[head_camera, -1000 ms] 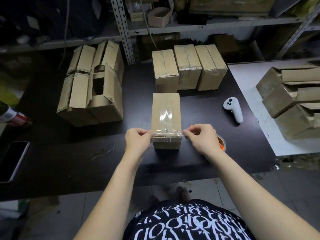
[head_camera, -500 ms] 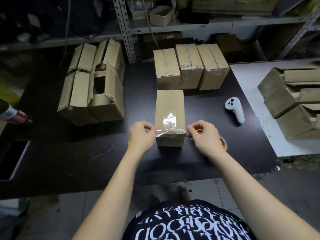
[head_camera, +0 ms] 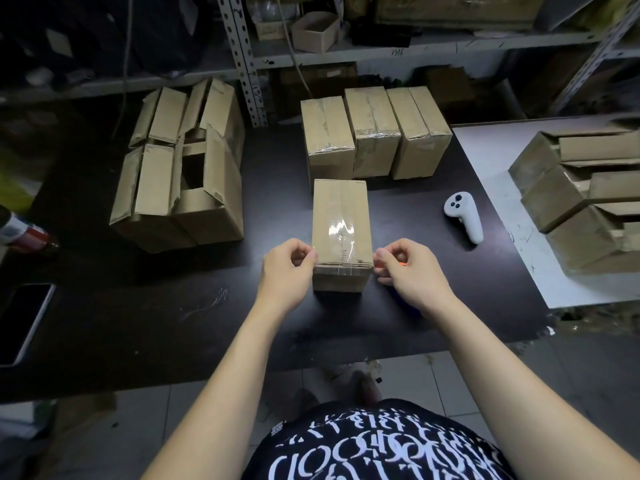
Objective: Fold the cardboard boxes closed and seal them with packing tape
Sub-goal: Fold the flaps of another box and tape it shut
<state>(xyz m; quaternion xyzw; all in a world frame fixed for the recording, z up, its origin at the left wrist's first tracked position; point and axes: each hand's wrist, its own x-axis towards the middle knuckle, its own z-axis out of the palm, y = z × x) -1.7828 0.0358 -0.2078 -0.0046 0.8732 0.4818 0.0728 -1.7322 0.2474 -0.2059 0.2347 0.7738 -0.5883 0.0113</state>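
Left hand (head_camera: pixel 287 268): fingers curled, thumb and fingertips pinching the left end of the tape strip (head_camera: pixel 343 268) at the near left edge of the box.
Right hand (head_camera: pixel 407 271): likewise curled, pinching the strip's right end at the near right edge; sliver of orange behind the fingers, too hidden to identify.
Box (head_camera: pixel 341 216): flaps closed, lying lengthwise mid-way across the black table (head_camera: pixel 138 317), between both hands; glossy tape along its top seam.
Tape strip: crosswise over the box top, at its 6 o'clock end.
Sealed boxes (head_camera: pixel 374 133): three side by side at 12 o'clock, just beyond the box.
Open boxes (head_camera: pixel 180 188): cluster at 10 o'clock, flaps up.
Controller (head_camera: pixel 464 216): white, at 3 o'clock, apart from the box.
White table (head_camera: pixel 485 150): farther out at 3 o'clock, carrying more open boxes (head_camera: pixel 581 202).
Phone (head_camera: pixel 20 320): dark screen, at 8 o'clock near the table edge.
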